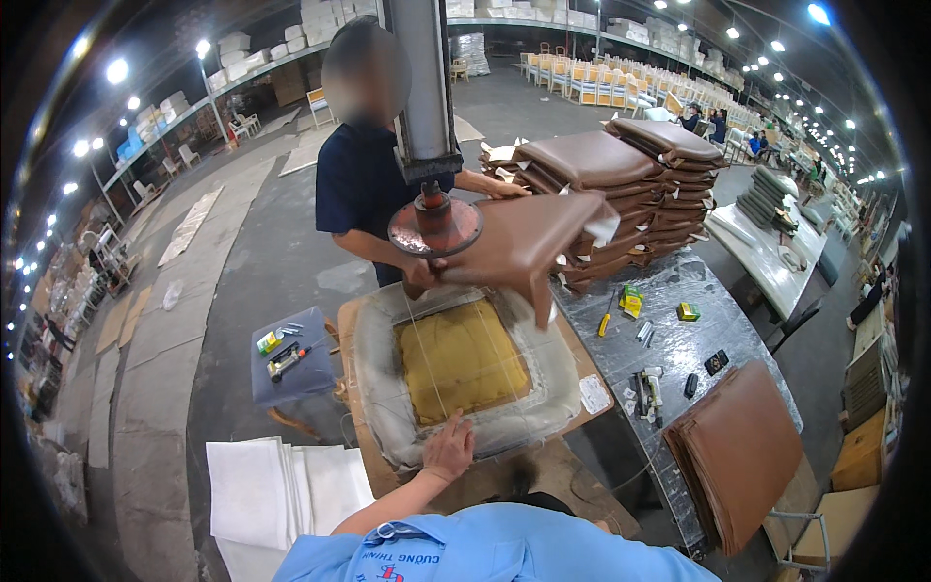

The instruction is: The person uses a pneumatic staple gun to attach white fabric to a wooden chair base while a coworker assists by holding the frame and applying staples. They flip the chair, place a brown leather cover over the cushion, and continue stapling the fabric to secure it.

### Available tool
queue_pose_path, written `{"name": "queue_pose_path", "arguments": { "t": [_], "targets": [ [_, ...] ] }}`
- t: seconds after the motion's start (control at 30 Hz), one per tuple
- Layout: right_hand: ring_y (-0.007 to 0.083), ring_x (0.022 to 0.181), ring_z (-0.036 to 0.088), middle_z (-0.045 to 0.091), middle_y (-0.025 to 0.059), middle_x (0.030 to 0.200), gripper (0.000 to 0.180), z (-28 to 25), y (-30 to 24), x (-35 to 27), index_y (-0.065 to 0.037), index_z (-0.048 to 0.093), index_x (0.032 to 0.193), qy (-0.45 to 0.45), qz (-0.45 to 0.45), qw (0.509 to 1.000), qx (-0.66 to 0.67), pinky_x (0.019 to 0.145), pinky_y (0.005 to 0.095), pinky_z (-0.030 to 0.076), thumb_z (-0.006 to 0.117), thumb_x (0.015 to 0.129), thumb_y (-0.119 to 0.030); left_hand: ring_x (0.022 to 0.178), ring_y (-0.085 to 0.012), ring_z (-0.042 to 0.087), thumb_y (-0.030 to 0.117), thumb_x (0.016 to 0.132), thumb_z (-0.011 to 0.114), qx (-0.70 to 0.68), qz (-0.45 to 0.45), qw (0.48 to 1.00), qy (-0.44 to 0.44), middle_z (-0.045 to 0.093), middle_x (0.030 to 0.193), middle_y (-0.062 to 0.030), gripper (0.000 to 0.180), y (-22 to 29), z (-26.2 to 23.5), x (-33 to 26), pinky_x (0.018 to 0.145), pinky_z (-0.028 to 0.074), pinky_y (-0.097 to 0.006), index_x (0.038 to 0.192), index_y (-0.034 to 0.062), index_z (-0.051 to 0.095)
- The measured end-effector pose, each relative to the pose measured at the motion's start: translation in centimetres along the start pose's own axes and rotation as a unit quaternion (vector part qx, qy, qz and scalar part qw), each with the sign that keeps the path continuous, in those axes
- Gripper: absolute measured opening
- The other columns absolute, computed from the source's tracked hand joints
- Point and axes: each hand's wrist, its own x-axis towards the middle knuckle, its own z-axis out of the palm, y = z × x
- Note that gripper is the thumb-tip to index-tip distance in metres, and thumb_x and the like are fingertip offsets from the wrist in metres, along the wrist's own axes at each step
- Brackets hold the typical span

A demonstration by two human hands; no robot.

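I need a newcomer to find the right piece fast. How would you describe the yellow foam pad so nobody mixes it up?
Start at the wooden workbench under the grey press column. On it lies a clear plastic sheet, and the yellow foam pad sits square in its middle, just beyond the left hand. It is the only mustard-yellow, bare piece; the cushions around it are brown and covered.

Light blue short-sleeved shirt [485, 548] with red chest embroidery.

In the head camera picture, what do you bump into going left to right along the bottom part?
Stack of white sheets → left hand on the plastic-wrapped yellow foam cushion → staple tool on the dark table → pile of brown covers.
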Motion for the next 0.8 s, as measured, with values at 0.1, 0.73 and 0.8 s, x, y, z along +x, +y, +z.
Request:
{"name": "queue_pose_path", "arguments": {
  "t": [0.1, 0.73, 0.8],
  "targets": [
    [0.0253, 0.074, 0.075, 0.078, 0.0171, 0.097, 0.029, -0.5, -2.5, -1.0, -0.004, 0.080, 0.111, -0.032, 0.051, 0.995, 0.075, 0.059, 0.0423, 0.059, 0.073, 0.104, -0.030, 0.109, -0.0357, 0.078, 0.028, 0.105, 0.068, 0.003, 0.001, 1.000, -0.003, 0.070, 0.148, -0.0100, 0.027, -0.2, 0.2, -0.1, 0.088, 0.062, -0.052, 0.127, 0.0139, 0.075],
    [0.0205, 0.057, 0.067, 0.074, 0.0080, 0.090, 0.028, -3.6, -2.2, -0.8, -0.006, 0.077, 0.126, -0.013, 0.131, 0.964, 0.231, 0.045, 0.0398, 0.047, 0.072, 0.109, -0.027, 0.098, -0.0345, 0.077, 0.025, 0.100, 0.073, -0.042, 0.001, 0.999, 0.031, 0.078, 0.114, -0.0076, 0.014, 0.0, 1.0, 0.0, 0.085, 0.061, -0.048, 0.104, 0.0123, 0.079],
    [0.0202, 0.057, 0.067, 0.074, 0.0080, 0.089, 0.027, -3.5, -1.9, -1.0, -0.006, 0.078, 0.123, 0.009, 0.172, 0.961, 0.216, 0.045, 0.0404, 0.047, 0.072, 0.109, -0.028, 0.099, -0.0342, 0.074, 0.023, 0.098, 0.074, -0.053, 0.023, 0.993, 0.099, 0.075, 0.109, -0.0079, 0.012, -0.1, 1.1, 0.1, 0.088, 0.058, -0.049, 0.103, 0.0126, 0.079]
  ]
}}
